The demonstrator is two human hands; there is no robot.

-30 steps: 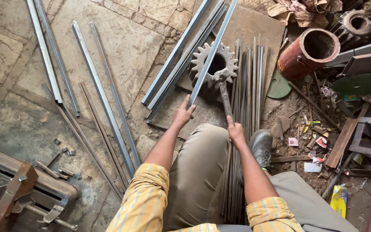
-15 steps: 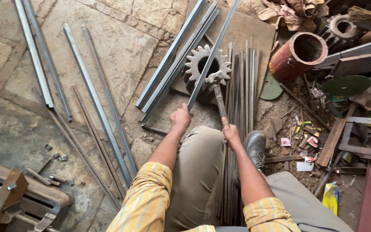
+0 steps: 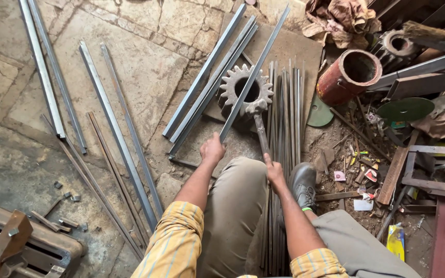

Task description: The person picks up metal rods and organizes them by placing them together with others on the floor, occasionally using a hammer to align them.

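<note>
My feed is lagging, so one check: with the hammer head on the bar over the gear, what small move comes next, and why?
Probably lift the hammer slightly for another tap: its head rests on the flat steel bar lying across the large gear. The left hand steadies the bar's near end, and the right hand grips the handle.

A worker in a yellow shirt with thin pale stripes, sleeves [image 3: 173, 234] rolled above the elbows. Khaki-olive trousers [image 3: 233, 216] cover both legs. A worn grey leather shoe [image 3: 303, 184] sits over a green sock.
</note>
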